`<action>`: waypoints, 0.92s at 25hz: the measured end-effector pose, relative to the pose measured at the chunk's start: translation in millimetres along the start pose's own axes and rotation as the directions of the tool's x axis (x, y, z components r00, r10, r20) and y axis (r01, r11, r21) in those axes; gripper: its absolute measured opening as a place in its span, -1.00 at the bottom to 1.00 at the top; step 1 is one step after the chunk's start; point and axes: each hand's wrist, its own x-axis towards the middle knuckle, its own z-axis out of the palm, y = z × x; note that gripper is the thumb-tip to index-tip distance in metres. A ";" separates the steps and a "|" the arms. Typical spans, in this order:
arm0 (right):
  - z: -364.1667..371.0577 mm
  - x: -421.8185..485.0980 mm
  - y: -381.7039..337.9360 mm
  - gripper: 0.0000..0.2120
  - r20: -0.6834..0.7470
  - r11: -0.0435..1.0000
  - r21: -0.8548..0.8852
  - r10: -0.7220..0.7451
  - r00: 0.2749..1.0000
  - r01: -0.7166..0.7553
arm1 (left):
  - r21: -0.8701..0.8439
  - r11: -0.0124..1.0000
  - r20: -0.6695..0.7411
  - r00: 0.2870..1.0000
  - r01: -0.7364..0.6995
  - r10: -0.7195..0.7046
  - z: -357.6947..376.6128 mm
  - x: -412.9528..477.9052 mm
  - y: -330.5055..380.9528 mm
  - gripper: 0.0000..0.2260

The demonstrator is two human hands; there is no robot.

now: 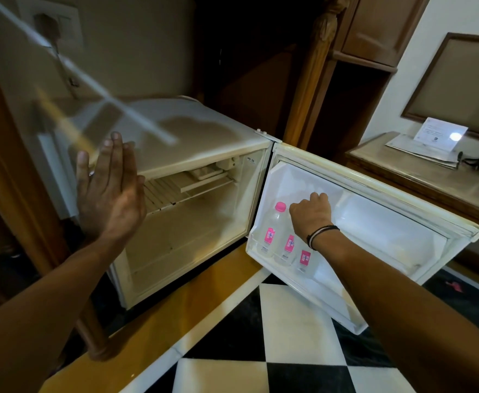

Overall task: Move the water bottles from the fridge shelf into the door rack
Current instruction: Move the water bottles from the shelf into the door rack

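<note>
On the open fridge door (374, 177), right of the cabinet, three water bottles stand in the lower door rack (303, 293). Left bottle (271, 234) shows its pink cap; middle bottle (288, 248) and right bottle (303, 260) have tops hidden under the right hand (310, 215), which is curled closed over them; which one it grips, cannot tell. Left hand (109, 188) is raised flat, fingers spread, holding nothing, near the cabinet's left front edge. Wire shelf (164, 191) looks bare. Judgement: final placement step; next, release and lift clear of the door's upper moulding. Rack has open room to the right.
</note>
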 end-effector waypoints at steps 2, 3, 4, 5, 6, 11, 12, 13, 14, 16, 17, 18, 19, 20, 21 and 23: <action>11.1 -0.9 4.3 -0.79 0.005 0.998 -0.058 0.007 1.000 -0.007 | -0.014 1.000 0.016 1.000 0.013 -0.013 0.1 0.4 -0.5 -0.46; 14.2 -0.8 5.7 -0.81 -0.005 0.998 -0.066 0.000 1.000 -0.001 | -0.017 1.000 0.027 1.000 0.014 -0.014 0.2 -0.4 -1.0 -0.45; 15.6 0.3 6.9 -0.82 -0.017 0.998 -0.065 -0.007 1.000 0.006 | -0.018 1.000 0.040 0.999 0.010 -0.009 0.9 -1.1 -1.2 -0.44; 15.4 1.6 7.7 -0.81 -0.023 0.998 -0.056 -0.013 1.000 0.012 | -0.021 1.000 0.055 0.998 0.008 -0.007 1.5 -1.5 -1.2 -0.44; 14.9 3.1 8.2 -0.81 -0.025 0.999 -0.042 -0.019 1.000 0.018 | -0.027 1.000 0.064 0.998 0.008 -0.007 2.1 -2.0 -1.7 -0.43; 16.0 4.0 9.5 -0.82 -0.031 1.000 0.001 -0.013 0.999 0.013 | -0.011 1.000 0.062 0.998 0.011 -0.010 6.8 -5.1 -3.7 -0.44; 15.6 2.9 9.1 -0.82 -0.021 1.000 0.011 -0.015 1.000 0.015 | -0.013 1.000 0.061 0.998 0.009 -0.008 8.6 -5.1 -5.0 -0.44; 15.0 1.7 9.0 -0.82 -0.015 0.999 0.027 -0.021 1.000 0.022 | -0.013 1.000 0.058 0.998 0.006 -0.006 10.5 -5.9 -6.0 -0.44; 14.3 1.0 9.1 -0.81 -0.018 0.998 0.049 -0.032 0.999 0.033 | -0.004 1.000 0.052 0.999 0.006 -0.006 12.2 -7.2 -6.6 -0.44; 10.9 -0.7 11.5 -0.77 -0.079 0.991 0.120 -0.050 0.996 0.059 | 0.009 1.000 0.032 0.999 0.007 -0.008 13.6 -8.8 -5.9 -0.44; 8.4 -1.2 14.3 -0.75 -0.155 0.985 0.154 -0.051 0.987 0.075 | 0.007 1.000 0.021 1.000 0.003 -0.003 13.8 -8.7 -6.0 -0.44; 6.6 -1.3 17.6 -0.72 -0.267 0.980 0.177 -0.045 0.963 0.095 | 0.004 1.000 0.017 1.000 -0.003 0.003 14.0 -9.1 -6.6 -0.44; 3.7 -0.6 22.3 -0.67 -0.397 0.977 0.182 -0.031 0.917 0.111 | -0.001 1.000 0.020 1.000 -0.005 0.005 13.9 -9.1 -6.6 -0.43; 0.1 0.0 28.5 -0.62 -0.515 0.977 0.177 -0.011 0.857 0.119 | -0.005 1.000 0.026 1.000 -0.007 0.007 14.1 -8.5 -7.9 -0.42; -2.9 0.0 35.1 -0.55 -0.590 0.977 0.182 0.017 0.807 0.112 | -0.010 1.000 0.035 0.999 -0.004 0.004 15.1 -8.6 -9.3 -0.42; -5.7 -0.7 53.2 -0.34 -0.545 0.967 0.252 0.119 0.830 0.027 | -0.020 1.000 0.034 0.999 0.018 -0.017 20.3 -10.5 -8.3 -0.42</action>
